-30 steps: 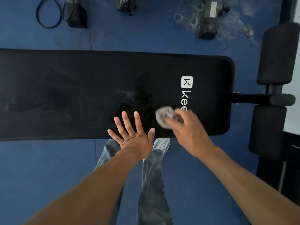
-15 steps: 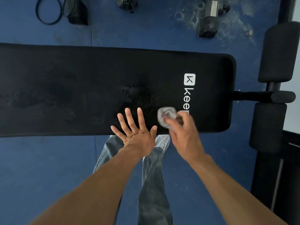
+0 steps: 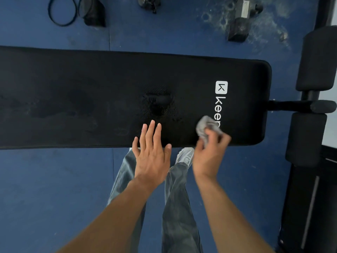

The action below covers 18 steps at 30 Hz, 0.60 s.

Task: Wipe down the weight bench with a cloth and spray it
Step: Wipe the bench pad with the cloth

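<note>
The black padded weight bench (image 3: pixel 91 84) runs across the view, with a white logo near its right end and a wet, speckled patch in its middle. My right hand (image 3: pixel 209 156) grips a crumpled grey cloth (image 3: pixel 205 125) and presses it on the pad over the lower part of the logo. Flat and open, my left hand (image 3: pixel 151 152) has its fingers on the bench's near edge, left of the cloth. No spray bottle is in view.
Black foam leg rollers (image 3: pixel 317 59) and a frame bar (image 3: pixel 291 105) stand past the bench's right end. On the blue floor beyond lie a dumbbell (image 3: pixel 240 21), a dark bag (image 3: pixel 93 13) and a looped cord (image 3: pixel 62 11). My legs and a white shoe (image 3: pixel 185 156) are below.
My right hand with the cloth has slid a little along the pad near the logo. My left hand's fingers have drawn closer together.
</note>
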### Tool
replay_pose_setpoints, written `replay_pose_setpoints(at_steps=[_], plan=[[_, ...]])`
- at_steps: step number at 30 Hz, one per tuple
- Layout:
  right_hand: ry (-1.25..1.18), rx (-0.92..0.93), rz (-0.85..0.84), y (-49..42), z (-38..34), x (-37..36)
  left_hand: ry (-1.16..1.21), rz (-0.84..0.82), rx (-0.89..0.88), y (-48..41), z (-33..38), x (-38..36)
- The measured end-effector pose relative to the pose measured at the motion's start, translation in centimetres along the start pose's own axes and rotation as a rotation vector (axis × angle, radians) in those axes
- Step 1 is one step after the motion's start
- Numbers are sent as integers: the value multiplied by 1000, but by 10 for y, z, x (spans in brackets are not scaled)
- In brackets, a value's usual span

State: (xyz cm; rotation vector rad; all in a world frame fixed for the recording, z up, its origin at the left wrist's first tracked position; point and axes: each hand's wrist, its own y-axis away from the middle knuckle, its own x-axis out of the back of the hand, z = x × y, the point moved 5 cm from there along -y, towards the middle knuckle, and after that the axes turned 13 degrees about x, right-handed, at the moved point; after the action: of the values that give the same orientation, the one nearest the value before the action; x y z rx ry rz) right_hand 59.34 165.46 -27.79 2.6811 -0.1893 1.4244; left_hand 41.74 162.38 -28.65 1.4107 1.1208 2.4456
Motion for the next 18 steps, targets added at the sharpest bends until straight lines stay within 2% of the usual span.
replay_pose_setpoints(at_steps=[3,5,7,11,13,16,18], plan=[[-51,201,-216,15,-40,-23,47,61,-22,6,-20,16],[-52,270,-281,10,-35,-20,48,115,-6,7,-37,26],[10,232,-218,-3,-13,-4,32,171,3,5,-54,38],[85,-59,52,-27,34,33,-33,242,11,-4,-77,61],[90,-113,88,-28,36,32,-82,245,-6,-9,-83,68],[108,55,20,-20,8,8,-146,228,-32,-17,-85,72],[92,252,-167,-6,-23,-17,-200,227,-64,-22,-84,75]])
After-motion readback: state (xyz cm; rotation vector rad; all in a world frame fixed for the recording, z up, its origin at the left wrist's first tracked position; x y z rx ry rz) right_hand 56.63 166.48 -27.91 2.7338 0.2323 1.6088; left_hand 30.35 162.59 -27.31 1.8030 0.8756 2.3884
